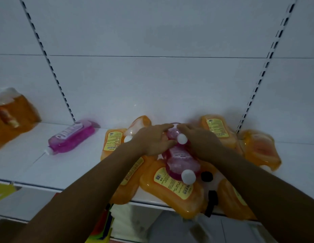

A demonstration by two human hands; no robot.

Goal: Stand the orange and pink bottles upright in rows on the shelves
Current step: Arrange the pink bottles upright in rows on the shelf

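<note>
Item: pink bottle, lying in the heap at the shelf front edge — left hand and right hand curled round it (firm). Advice: lift clear of orange bottles, then upend.

We see yellow labels on the orange bottles, but their print is too blurred to read.

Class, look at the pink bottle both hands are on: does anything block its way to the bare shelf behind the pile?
Nothing visible does. The left hand and right hand hold the pink bottle atop the pile of orange bottles; the shelf to its left looks open.
</note>
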